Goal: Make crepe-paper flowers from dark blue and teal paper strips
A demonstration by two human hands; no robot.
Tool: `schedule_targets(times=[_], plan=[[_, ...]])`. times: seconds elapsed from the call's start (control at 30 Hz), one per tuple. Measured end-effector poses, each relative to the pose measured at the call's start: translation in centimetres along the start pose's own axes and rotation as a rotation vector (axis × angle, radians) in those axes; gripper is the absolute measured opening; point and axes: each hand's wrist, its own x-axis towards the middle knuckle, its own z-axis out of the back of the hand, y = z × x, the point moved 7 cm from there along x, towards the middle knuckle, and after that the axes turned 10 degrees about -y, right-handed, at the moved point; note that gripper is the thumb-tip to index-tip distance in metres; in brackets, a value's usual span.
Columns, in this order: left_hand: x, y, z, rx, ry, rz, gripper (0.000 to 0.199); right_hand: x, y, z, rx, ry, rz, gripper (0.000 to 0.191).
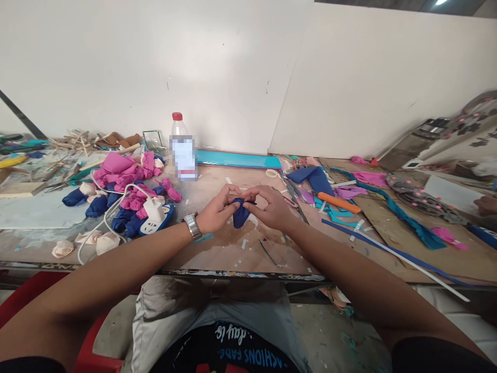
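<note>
The left hand (213, 213) and right hand (272, 210) pinch a dark-blue cloth (240, 218) between their fingers (226, 192) above the worktop (213, 256), seemingly part-shaped, with bunched pink pieces (118, 165), apparently finished, lying left.

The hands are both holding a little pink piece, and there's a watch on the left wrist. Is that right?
Not quite: the little piece is dark blue, as the head view shows. The left hand and right hand do hold it, and the watch is where you said.
</note>
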Motion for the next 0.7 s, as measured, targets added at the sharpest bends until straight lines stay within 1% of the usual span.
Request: schedule_targets(times=[0.13,0.3,0.53,0.7], plan=[[-0.16,0.13,-0.05,0.009,0.038,0.005,0.037,-0.09,-0.04,-0.16,-0.006,0.01,0.008,0.017],[-0.28,0.35,-0.04,0.067,0.061,-0.004,0.045,-0.18,0.02,-0.17,-0.003,0.003,0.022,0.017],[-0.23,-0.19,-0.25,0.028,0.051,-0.006,0.039,0.05,0.5,-0.16,0.023,0.035,0.038,0.016],[-0.2,-0.06,-0.21,0.017,0.061,-0.005,0.043,0.21,0.76,-0.43,0.016,0.078,0.05,0.018]])
